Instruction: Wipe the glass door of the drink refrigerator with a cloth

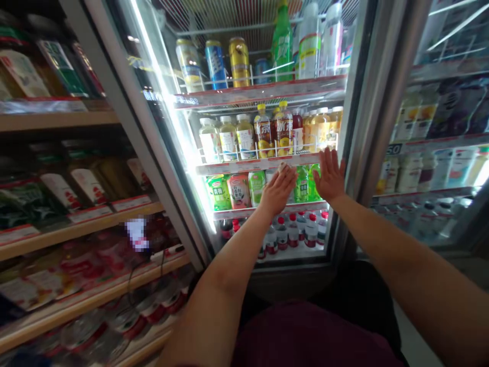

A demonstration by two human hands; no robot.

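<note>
My left hand (278,187) is in front of the lit drinks fridge, its fingers together over a small pale, crumpled cloth (283,167) that shows at the fingertips. It appears to press against the glass door, at the height of the shelf rail (237,166). To its right, my right hand (330,176) lies flat with its fingers spread, near the right side of the door, and holds nothing. Behind the hands are green drink packs (301,184) and, one shelf up, iced tea bottles (283,130). The hands hide part of the packs.
Wooden shelves of bottles (87,186) run along the left, with a dangling cable (132,285). A metal door frame (389,102) divides this fridge from another on the right. Cans (239,62) stand on the upper shelf; red-capped bottles (293,229) stand at the bottom.
</note>
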